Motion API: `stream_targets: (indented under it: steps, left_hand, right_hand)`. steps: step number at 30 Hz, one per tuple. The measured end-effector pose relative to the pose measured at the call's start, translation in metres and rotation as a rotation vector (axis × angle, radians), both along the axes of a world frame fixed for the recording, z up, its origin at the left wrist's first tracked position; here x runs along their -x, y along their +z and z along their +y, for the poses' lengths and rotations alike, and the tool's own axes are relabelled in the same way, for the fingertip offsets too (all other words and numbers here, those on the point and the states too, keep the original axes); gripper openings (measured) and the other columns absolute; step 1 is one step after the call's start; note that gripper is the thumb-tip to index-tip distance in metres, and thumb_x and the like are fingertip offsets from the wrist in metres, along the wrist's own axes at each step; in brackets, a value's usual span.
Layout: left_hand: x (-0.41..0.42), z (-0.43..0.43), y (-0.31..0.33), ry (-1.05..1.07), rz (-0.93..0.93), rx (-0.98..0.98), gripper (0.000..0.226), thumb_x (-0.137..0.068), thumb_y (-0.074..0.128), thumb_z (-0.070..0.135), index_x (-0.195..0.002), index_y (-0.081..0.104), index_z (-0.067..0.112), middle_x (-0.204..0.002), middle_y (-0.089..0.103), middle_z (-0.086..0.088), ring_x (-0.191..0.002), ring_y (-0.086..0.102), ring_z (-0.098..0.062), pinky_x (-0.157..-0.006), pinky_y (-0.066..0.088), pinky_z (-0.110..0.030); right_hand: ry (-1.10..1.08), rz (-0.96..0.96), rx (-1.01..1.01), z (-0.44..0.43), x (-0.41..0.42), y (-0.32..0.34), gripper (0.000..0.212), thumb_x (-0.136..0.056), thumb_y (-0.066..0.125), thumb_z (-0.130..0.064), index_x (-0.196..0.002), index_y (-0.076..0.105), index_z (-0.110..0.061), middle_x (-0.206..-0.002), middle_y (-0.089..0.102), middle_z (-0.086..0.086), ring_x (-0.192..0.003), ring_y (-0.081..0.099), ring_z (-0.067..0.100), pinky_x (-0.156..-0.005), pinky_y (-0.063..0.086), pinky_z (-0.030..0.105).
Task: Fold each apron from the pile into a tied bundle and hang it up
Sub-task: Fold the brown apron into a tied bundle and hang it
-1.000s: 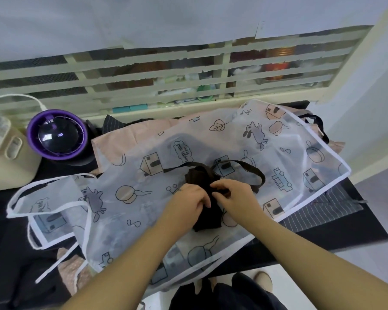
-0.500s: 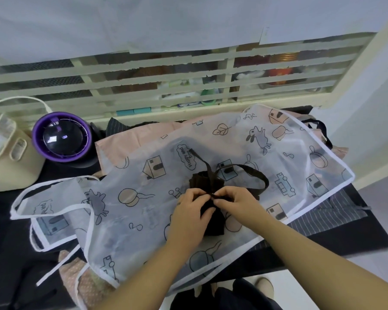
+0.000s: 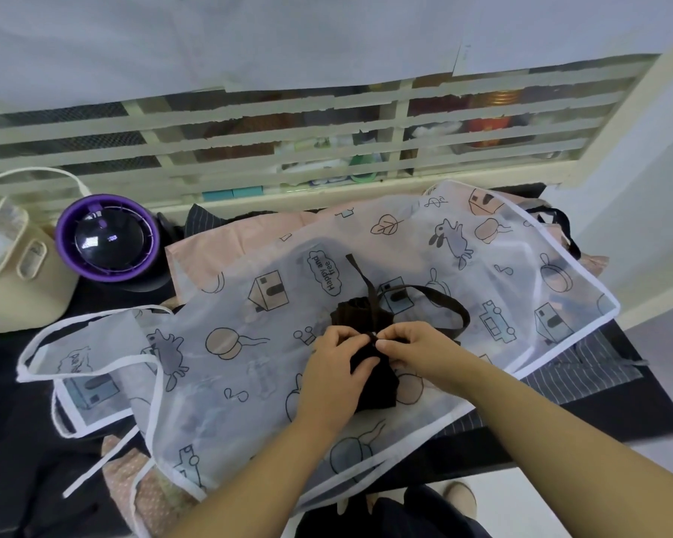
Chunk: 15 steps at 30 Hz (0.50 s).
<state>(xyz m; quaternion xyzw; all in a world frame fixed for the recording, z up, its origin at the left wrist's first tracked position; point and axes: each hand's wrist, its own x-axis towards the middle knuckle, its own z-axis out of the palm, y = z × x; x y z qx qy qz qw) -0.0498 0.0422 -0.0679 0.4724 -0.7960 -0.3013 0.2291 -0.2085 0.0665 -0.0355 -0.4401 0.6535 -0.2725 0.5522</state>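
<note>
**Two hands pinch a strap on the dark bundle**

Both hands meet over a rolled dark apron bundle [image 3: 379, 394] that lies on top of the pile, near the front edge of the black table [image 3: 638, 413]. The left hand [image 3: 335, 366] curls over the bundle's left side, thumb laid across its front. The right hand [image 3: 412, 351] comes in from the right. The fingertips of both hands pinch the brown strap [image 3: 360, 273] where it crosses the bundle's middle, so the bundle sits right under and between the two grips. One strap end runs up and away from the fingers. A strap loop [image 3: 451, 304] arcs out to the right.

Under the bundle spreads a clear printed apron [image 3: 249, 343] with white edging. A pink apron [image 3: 218, 254] shows beyond it, and a striped apron [image 3: 583, 374] shows at the right. Farther left stand a purple fan [image 3: 107, 236] and a cream bag [image 3: 12, 281]. A barred window [image 3: 249, 149] runs behind them.
</note>
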Motion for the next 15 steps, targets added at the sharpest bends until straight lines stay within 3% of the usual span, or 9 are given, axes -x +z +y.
stream_targets:
  steps: [3, 6, 10, 13, 15]
  left_hand:
    - [0.003, -0.003, 0.001, 0.028, -0.008, -0.017, 0.026, -0.088, 0.065, 0.03, -0.11, 0.068, 0.017, -0.104, 0.043, 0.012, -0.1, 0.046, -0.009, -0.084, 0.038, -0.019]
    - [0.001, -0.007, 0.004, -0.013, -0.03, -0.018, 0.021, -0.09, 0.061, 0.033, -0.1, 0.068, 0.016, -0.101, 0.044, 0.009, -0.096, 0.046, -0.009, -0.08, 0.041, -0.021]
    - [-0.006, -0.009, 0.01, -0.072, -0.063, 0.003, 0.021, -0.097, 0.048, 0.034, -0.087, 0.056, 0.017, -0.102, 0.041, 0.008, -0.091, 0.044, -0.007, -0.071, 0.035, -0.013]
    - [-0.02, -0.015, 0.01, -0.108, -0.144, 0.069, 0.025, -0.098, 0.045, 0.034, -0.08, 0.05, 0.018, -0.098, 0.041, 0.004, -0.086, 0.043, -0.011, -0.071, 0.035, -0.017]
    - [-0.034, -0.022, 0.001, -0.113, -0.275, 0.217, 0.033, -0.097, 0.045, 0.035, -0.075, 0.056, 0.014, -0.092, 0.048, 0.0, -0.082, 0.049, -0.018, -0.066, 0.043, -0.027]
  right_hand:
    - [0.015, -0.129, -0.083, 0.0, 0.004, 0.001, 0.015, -0.096, 0.055, -0.02, -0.097, 0.067, -0.013, -0.083, 0.063, -0.002, -0.079, 0.058, 0.011, -0.078, 0.049, 0.021]
    - [0.006, -0.117, -0.039, 0.001, 0.007, 0.005, 0.013, -0.094, 0.057, -0.022, -0.096, 0.069, -0.017, -0.083, 0.065, -0.005, -0.076, 0.059, 0.006, -0.074, 0.048, 0.017]
    - [0.044, 0.116, 0.1, 0.003, 0.013, 0.009, 0.01, -0.089, 0.064, -0.026, -0.094, 0.068, -0.034, -0.094, 0.069, -0.014, -0.09, 0.062, -0.004, -0.085, 0.048, 0.018]
    - [0.084, 0.329, 0.176, 0.008, 0.02, 0.009, 0.009, -0.089, 0.064, -0.023, -0.089, 0.069, -0.031, -0.083, 0.064, -0.019, -0.078, 0.057, -0.014, -0.07, 0.043, 0.009]
    - [0.083, 0.454, 0.213, 0.013, 0.027, 0.004, 0.008, -0.089, 0.064, -0.021, -0.09, 0.07, -0.026, -0.082, 0.06, -0.02, -0.075, 0.056, -0.01, -0.067, 0.041, 0.004]
